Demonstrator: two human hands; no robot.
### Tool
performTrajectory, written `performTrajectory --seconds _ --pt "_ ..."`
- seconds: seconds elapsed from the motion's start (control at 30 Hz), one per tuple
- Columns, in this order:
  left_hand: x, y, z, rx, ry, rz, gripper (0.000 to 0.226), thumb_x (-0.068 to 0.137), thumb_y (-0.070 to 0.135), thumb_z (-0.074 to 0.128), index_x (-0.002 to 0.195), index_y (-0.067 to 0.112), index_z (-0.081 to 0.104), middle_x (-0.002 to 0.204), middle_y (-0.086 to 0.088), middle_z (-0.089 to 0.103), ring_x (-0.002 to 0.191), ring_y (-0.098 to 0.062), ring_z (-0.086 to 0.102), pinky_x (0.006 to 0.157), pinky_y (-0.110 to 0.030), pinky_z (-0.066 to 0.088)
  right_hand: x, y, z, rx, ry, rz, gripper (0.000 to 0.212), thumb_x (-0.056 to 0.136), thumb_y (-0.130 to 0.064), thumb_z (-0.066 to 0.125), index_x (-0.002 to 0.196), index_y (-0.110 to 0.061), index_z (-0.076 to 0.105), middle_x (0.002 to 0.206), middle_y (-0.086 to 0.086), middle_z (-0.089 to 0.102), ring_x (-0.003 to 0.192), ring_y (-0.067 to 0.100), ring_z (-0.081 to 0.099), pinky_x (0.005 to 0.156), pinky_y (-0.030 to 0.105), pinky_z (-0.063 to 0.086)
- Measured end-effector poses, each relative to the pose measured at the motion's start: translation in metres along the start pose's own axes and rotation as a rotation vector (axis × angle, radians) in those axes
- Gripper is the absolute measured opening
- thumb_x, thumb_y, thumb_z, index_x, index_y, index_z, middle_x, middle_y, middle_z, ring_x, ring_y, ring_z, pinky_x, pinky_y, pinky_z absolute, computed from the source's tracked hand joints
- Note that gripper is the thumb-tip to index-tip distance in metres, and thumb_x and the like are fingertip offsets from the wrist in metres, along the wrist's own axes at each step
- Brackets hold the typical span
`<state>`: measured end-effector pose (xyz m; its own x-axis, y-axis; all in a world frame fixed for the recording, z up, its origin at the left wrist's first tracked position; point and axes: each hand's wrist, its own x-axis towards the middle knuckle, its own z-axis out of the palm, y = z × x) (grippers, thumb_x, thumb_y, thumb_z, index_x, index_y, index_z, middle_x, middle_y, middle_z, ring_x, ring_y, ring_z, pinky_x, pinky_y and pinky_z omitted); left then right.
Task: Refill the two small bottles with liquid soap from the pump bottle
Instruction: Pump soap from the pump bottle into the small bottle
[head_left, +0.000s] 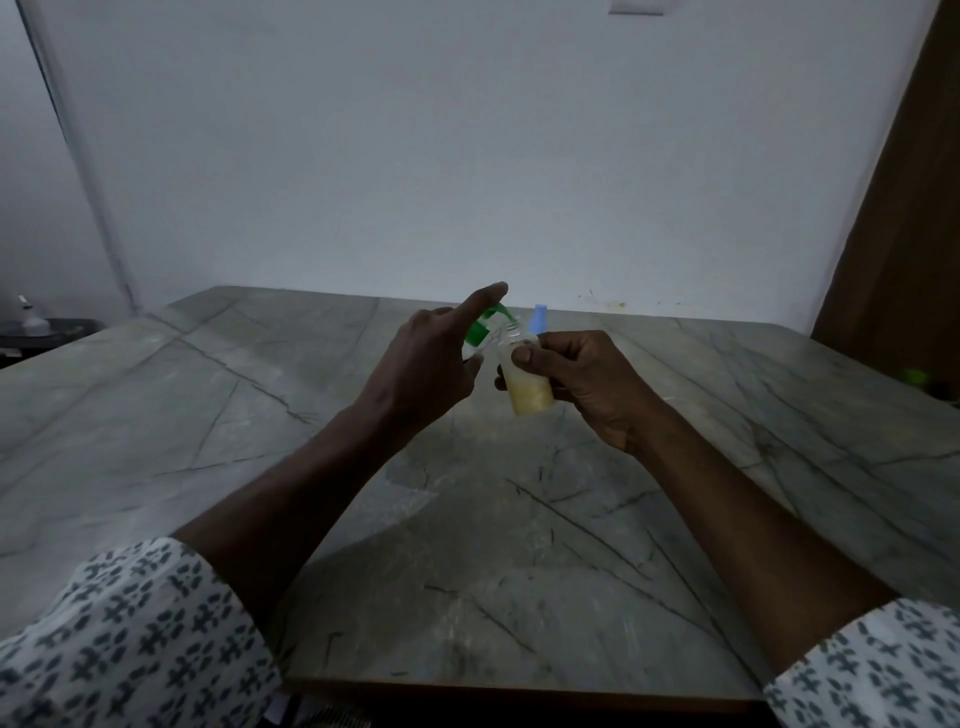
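- The left grip (421, 364) is grasping the pump bottle (477, 332), with its forefinger lying over the green pump head.
- The right grip (582, 384) is pinching a small bottle (531, 392), part full of yellowish soap, just beside the spout and above the worktop (208, 415).
- A blue cap (539, 318) is showing just behind it.

pump bottle (479, 326) left of small bottle (531, 389) | capped bottle (539, 318) behind | table (753, 415) beneath
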<state>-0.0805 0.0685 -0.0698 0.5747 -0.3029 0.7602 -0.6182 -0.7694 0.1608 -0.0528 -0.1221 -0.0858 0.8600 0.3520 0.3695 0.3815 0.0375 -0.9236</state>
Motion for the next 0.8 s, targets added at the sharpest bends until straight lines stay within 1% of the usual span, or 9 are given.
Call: performTrajectory --seconds 0.07,0.17,0.27,0.3,0.37,0.43,0.57,0.73,0.8 --pt "-0.0005 0.0015 -0.0008 -0.002 0.008 0.002 0.073 0.078 0.002 0.076 0.142 0.013 0.044 0.116 -0.015 0.068 0.063 -0.006 0.052 0.071 -0.024 0.05 0.0 0.001 0.0012 0.006 -0.003 0.004 0.026 0.091 -0.014 0.065 0.11 0.002 0.071 0.101 0.024 0.073 0.094 0.038 0.072 0.084 0.041 0.06" --pt "-0.0013 0.0012 -0.0004 -0.005 0.011 -0.005 0.073 0.077 0.003 0.076 0.142 0.013 0.045 0.115 -0.015 0.068 0.059 -0.005 0.051 0.07 -0.026 0.052 0.0002 0.0016 0.0009 0.009 -0.009 0.005 0.024 0.09 -0.014 0.066 0.109 0.0 0.071 0.101 0.024 0.073 0.095 0.038 0.072 0.086 0.044 0.059" --pt "-0.0003 0.0001 0.0012 0.002 0.001 -0.004 0.077 0.078 0.003 0.075 0.145 0.014 0.04 0.116 -0.016 0.068 0.066 -0.011 0.059 0.071 -0.033 0.058 0.0002 0.001 0.0001 0.009 -0.005 0.005 0.025 0.09 -0.014 0.066 0.109 0.001 0.071 0.101 0.023 0.074 0.094 0.037 0.072 0.085 0.044 0.059" --pt "0.0007 -0.0011 0.0021 0.017 -0.007 0.0 0.08 0.078 0.003 0.075 0.147 0.016 0.037 0.117 -0.016 0.068 0.067 -0.013 0.061 0.071 -0.033 0.058 0.0002 0.0006 -0.0005 0.016 0.001 0.005 0.026 0.09 -0.015 0.066 0.11 0.001 0.071 0.101 0.022 0.074 0.094 0.037 0.072 0.085 0.044 0.059" --pt "0.0027 -0.0033 0.0038 0.052 -0.02 0.001 0.087 0.078 0.004 0.075 0.15 0.019 0.03 0.118 -0.015 0.067 0.067 -0.015 0.063 0.067 -0.028 0.056 0.0003 -0.0005 -0.0018 0.023 0.012 0.003 0.027 0.09 -0.015 0.066 0.111 0.001 0.07 0.101 0.022 0.074 0.094 0.037 0.072 0.085 0.043 0.059" --pt "0.0034 -0.0041 0.0042 0.063 -0.023 -0.001 0.088 0.077 0.005 0.076 0.15 0.021 0.029 0.118 -0.015 0.067 0.066 -0.015 0.063 0.065 -0.024 0.053 0.0003 -0.0014 -0.0025 0.017 0.015 0.001 0.026 0.09 -0.016 0.067 0.11 0.0 0.071 0.101 0.021 0.074 0.094 0.036 0.073 0.085 0.044 0.059" --pt "0.003 -0.0038 0.0028 0.05 -0.02 -0.005 0.085 0.078 0.004 0.076 0.149 0.022 0.032 0.119 -0.014 0.067 0.063 -0.01 0.059 0.067 -0.024 0.053 0.0003 -0.0009 -0.0023 0.015 0.013 0.005 0.026 0.09 -0.015 0.067 0.11 0.0 0.071 0.1 0.021 0.074 0.093 0.035 0.073 0.084 0.042 0.06" --pt "0.0011 0.0012 -0.0007 0.017 -0.01 0.02 0.07 0.077 0.001 0.076 0.14 0.012 0.046 0.116 -0.016 0.068 0.068 -0.008 0.053 0.07 -0.023 0.048 -0.0006 0.0004 -0.0012 -0.006 -0.007 0.016 0.021 0.089 -0.014 0.067 0.107 -0.003 0.072 0.101 0.02 0.075 0.093 0.034 0.073 0.084 0.041 0.06" --pt "0.0 0.0015 -0.0011 0.015 -0.006 0.016 0.068 0.077 0.002 0.076 0.138 0.011 0.048 0.113 -0.017 0.069 0.067 -0.008 0.052 0.07 -0.024 0.048 -0.0011 -0.0001 -0.0005 -0.001 -0.013 0.019 0.02 0.089 -0.013 0.067 0.107 -0.004 0.072 0.101 0.02 0.074 0.093 0.033 0.073 0.083 0.039 0.06"
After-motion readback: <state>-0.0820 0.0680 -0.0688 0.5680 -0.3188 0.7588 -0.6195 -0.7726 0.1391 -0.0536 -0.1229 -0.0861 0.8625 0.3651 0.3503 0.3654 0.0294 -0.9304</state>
